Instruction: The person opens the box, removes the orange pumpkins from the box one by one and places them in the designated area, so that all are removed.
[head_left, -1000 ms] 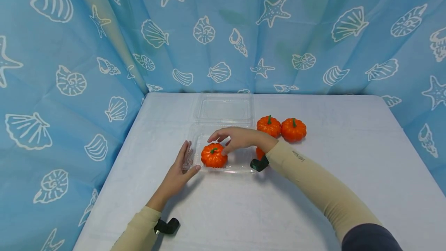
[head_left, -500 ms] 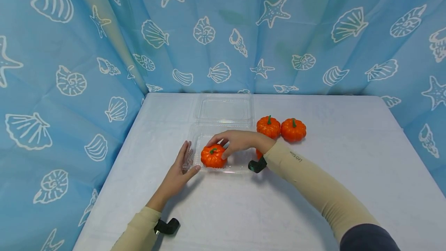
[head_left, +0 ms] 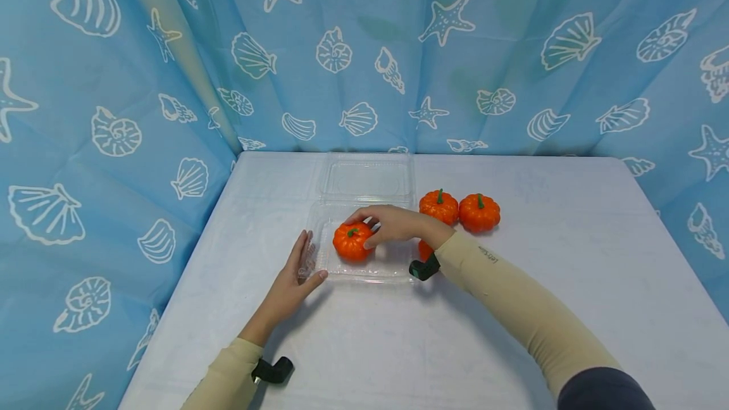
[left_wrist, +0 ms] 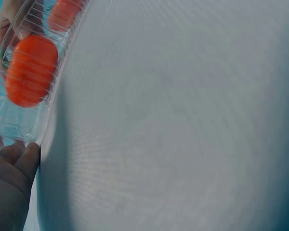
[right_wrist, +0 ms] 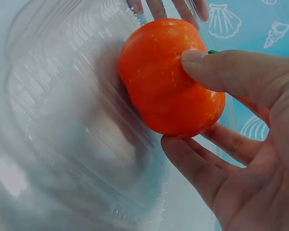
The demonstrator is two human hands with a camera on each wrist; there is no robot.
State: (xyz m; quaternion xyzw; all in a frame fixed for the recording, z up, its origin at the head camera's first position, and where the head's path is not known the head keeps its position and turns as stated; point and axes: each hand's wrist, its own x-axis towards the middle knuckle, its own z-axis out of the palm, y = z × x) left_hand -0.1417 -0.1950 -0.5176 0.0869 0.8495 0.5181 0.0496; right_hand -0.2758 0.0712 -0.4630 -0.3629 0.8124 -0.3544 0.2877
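My right hand grips a small orange toy pumpkin with a green stem, thumb on one side and fingers on the other. In the right wrist view the pumpkin shows its ribbed side between thumb and fingers. It is over the base of a clear plastic clamshell box, whose lid lies folded back. My left hand rests with extended fingers against the box's left side and its thumb near the front corner. Through the clear wall, the left wrist view shows the pumpkin inside the box's outline.
Two more toy pumpkins, one and another, stand right of the box on the white table. A further pumpkin is mostly hidden behind my right wrist. A blue shell-print curtain hangs behind and at left.
My right hand has closed its fingers round the pumpkin and moved it slightly back and right within the box. My left hand has stayed at the box's side.
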